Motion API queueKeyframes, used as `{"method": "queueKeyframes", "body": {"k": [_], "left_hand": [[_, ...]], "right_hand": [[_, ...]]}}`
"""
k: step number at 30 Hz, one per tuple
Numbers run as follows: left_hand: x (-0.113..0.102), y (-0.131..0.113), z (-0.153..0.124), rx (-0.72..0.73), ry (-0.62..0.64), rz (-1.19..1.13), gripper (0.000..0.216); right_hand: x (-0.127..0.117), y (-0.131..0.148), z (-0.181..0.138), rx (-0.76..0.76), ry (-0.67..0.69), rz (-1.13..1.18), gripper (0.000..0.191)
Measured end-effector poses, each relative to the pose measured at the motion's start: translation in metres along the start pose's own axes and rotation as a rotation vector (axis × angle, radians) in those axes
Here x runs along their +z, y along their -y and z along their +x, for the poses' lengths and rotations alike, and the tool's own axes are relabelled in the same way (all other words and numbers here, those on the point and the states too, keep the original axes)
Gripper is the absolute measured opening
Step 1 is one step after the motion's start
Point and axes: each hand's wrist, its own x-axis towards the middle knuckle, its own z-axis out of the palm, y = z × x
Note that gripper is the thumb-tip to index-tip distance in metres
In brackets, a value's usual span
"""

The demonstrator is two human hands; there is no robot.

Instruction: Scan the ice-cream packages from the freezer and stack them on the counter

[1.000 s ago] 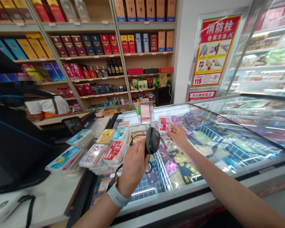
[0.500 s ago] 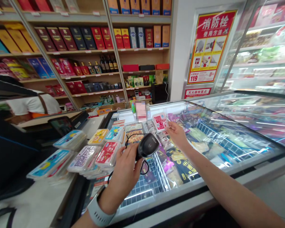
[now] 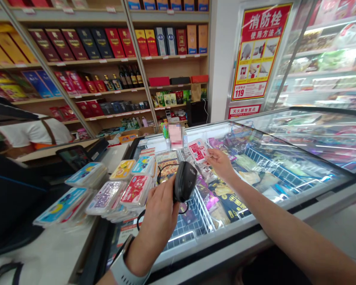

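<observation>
My left hand (image 3: pixel 161 211) is wrapped round a black barcode scanner (image 3: pixel 185 182), its head turned toward the right and its cable looping behind. In my right hand (image 3: pixel 221 162) is a small clear plastic pack with a red and white label (image 3: pixel 198 151), pinched at its right edge above the freezer glass. Left of the scanner lie stacked plastic packs: one with a red label (image 3: pixel 136 190), one purple (image 3: pixel 105 198), one yellow (image 3: pixel 122 169), and several blue ones (image 3: pixel 62 206).
Under me stands a glass-topped chest freezer (image 3: pixel 240 221) holding wire baskets and bagged food. A dark screen (image 3: pixel 73 157) sits on the counter at left. Behind are shelves of boxes and bottles (image 3: pixel 95 61). A person in a white top (image 3: pixel 38 132) is at the far left.
My left hand has rotated the scanner so its head points more to the right. The pack in my right hand has tilted slightly. The camera view has shifted a little.
</observation>
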Motion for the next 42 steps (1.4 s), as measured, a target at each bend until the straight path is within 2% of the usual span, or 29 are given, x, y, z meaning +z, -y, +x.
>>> {"method": "queueKeyframes", "body": {"k": [4,10,15,26,42], "left_hand": [[-0.003,-0.005,0.002,0.039,0.025,0.054,0.049],[-0.002,-0.007,-0.001,0.006,0.03,0.085,0.051],[0.003,-0.002,-0.002,0.029,-0.028,0.063,0.05],[0.003,-0.001,-0.002,0.01,-0.014,0.067,0.052],[0.004,-0.002,-0.002,0.031,-0.008,0.1,0.049]], "right_hand": [[-0.001,0.001,0.0,-0.009,0.007,-0.007,0.04],[-0.002,0.005,-0.001,-0.043,0.016,0.001,0.039],[-0.001,0.01,-0.003,-0.065,0.02,0.009,0.038],[0.0,0.014,-0.002,-0.058,-0.022,0.005,0.04],[0.0,0.014,-0.004,-0.051,-0.001,-0.01,0.038]]}}
